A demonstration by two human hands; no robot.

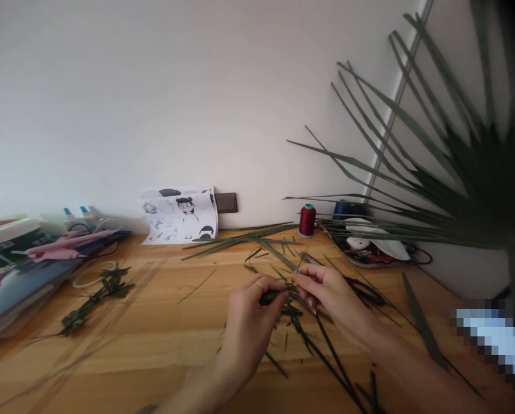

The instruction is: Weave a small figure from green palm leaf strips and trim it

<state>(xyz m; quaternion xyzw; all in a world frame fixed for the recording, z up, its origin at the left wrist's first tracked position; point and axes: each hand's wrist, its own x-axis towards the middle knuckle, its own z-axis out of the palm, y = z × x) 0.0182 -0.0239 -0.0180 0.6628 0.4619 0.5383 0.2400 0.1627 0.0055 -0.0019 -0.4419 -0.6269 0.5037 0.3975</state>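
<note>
Just right of the table's middle, my left hand (pixel 255 313) pinches a small bundle of green palm leaf strips (pixel 292 311) between thumb and index finger. My right hand (pixel 326 290) meets it from the right, its fingertips closed on the same strips. Long strip ends trail below both hands toward the table's front edge. How the strips are joined is hidden by my fingers. Black-handled scissors (pixel 365 292) lie under and beside my right hand. Cut leaf scraps are scattered around. On the left lies a knotted green leaf piece (pixel 91 302).
A large palm leaf (pixel 468 187) fans in from the right. Behind my hands stand a dark red thread spool (pixel 307 222) and a tray (pixel 363 263) of odds and ends. Printed paper (pixel 180 221) leans on the wall. A pink glue gun (pixel 63 247) rests left.
</note>
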